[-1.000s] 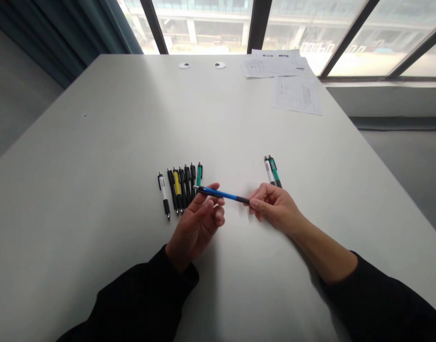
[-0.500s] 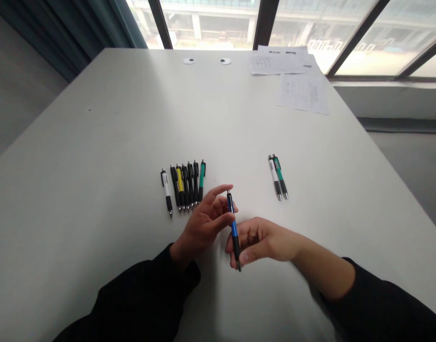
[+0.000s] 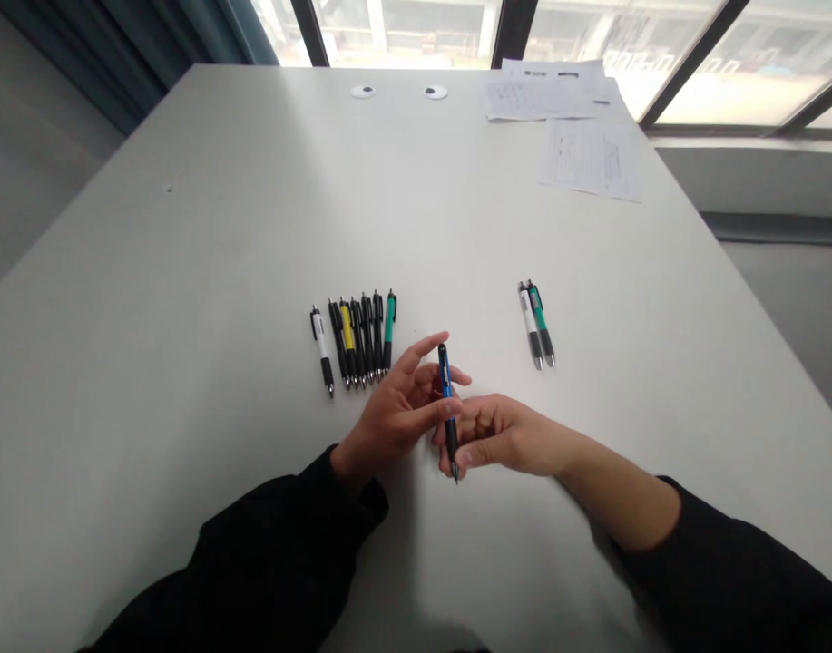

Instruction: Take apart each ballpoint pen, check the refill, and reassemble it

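A blue pen point(image 3: 446, 385) with a black grip stands nearly upright over the white table point(image 3: 184, 299), tip down. My right hand point(image 3: 504, 440) pinches its lower black grip. My left hand point(image 3: 402, 413) has its thumb and fingers on the blue barrel just above. Left of my hands lies a row of several pens point(image 3: 357, 340): a white one, black ones, a yellow one and a green one. To the right a white pen and a green pen point(image 3: 538, 322) lie side by side.
Printed paper sheets point(image 3: 579, 145) lie at the table's far right, by the window. Two small round white discs point(image 3: 398, 92) sit near the far edge. A dark curtain hangs at the far left.
The blue pen swung from lying crosswise between my hands to nearly upright. My right hand came in from the right toward my left. The view shifted slightly.
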### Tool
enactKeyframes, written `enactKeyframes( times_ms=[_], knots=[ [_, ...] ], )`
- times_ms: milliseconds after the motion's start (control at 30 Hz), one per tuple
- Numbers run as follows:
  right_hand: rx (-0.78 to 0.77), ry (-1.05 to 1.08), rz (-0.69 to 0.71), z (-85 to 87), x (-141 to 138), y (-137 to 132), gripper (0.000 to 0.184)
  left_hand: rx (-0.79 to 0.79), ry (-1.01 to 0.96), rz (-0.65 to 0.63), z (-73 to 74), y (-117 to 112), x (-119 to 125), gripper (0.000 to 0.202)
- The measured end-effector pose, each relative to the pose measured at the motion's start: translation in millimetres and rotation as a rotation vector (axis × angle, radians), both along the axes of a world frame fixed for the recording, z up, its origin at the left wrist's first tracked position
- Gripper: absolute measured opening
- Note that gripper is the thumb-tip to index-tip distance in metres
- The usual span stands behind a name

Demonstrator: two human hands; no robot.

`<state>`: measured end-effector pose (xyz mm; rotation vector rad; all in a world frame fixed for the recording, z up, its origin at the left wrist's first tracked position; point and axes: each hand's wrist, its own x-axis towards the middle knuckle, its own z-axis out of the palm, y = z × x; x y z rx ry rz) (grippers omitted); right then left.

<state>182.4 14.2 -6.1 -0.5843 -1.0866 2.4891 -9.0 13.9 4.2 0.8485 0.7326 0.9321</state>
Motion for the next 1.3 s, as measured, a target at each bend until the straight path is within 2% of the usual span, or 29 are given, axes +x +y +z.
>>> enactKeyframes(
  times_ms=[167, 267, 367, 433, 567, 600, 667, 767, 867, 933, 1100, 1300],
  knots=[
    [0.013, -0.026, -0.005, 1.3, -1, -1, 0.029, 0.013, 0.009, -0.019, -1.9, 0, -1, 0.07],
    [0.031, -0.071, -0.062, 3.7, -3, -4, 0.033, 0.048, 0.087, 0.067, -2.5, -1, 0, 0.083],
    [0.096, -0.22, -0.081, 8.9, -4, -9, 0.034, 0.093, 0.202, 0.159, -2.3, -1, 1, 0.089],
    [0.289, -0.39, -0.076, 13.7, -4, -13, 0.036, 0.103, 0.275, 0.241, -2.6, 0, 1, 0.089],
    [1.007, -0.703, -0.118, 21.3, -4, -17, 0.033, 0.092, 0.359, 0.359, -3.6, 2, 1, 0.088],
    [1.147, -0.756, -0.105, 21.7, -4, -18, 0.031, 0.093, 0.367, 0.372, -3.7, 3, 1, 0.088],
    [1.334, -0.861, -0.059, 20.2, -4, -18, 0.033, 0.088, 0.377, 0.377, -3.8, 3, 1, 0.089],
    [1.491, -1.023, -0.05, 14.4, -2, -16, 0.04, 0.068, 0.385, 0.359, -4.4, 3, 1, 0.097],
    [1.522, -1.214, -0.15, 8.0, 5, -9, 0.042, 0.085, 0.412, 0.359, -6.9, 2, 1, 0.105],
    [1.507, -1.358, -0.232, 5.0, 12, -2, 0.043, 0.098, 0.437, 0.355, -9.0, 1, 1, 0.101],
    [1.431, -1.62, -0.296, 4.2, 26, 10, 0.042, 0.148, 0.512, 0.265, -10.9, -3, -1, 0.073],
    [1.363, -1.741, -0.287, 7.9, 26, 11, 0.043, 0.288, 0.65, 0.151, -5.5, -6, -1, 0.033]
  ],
)
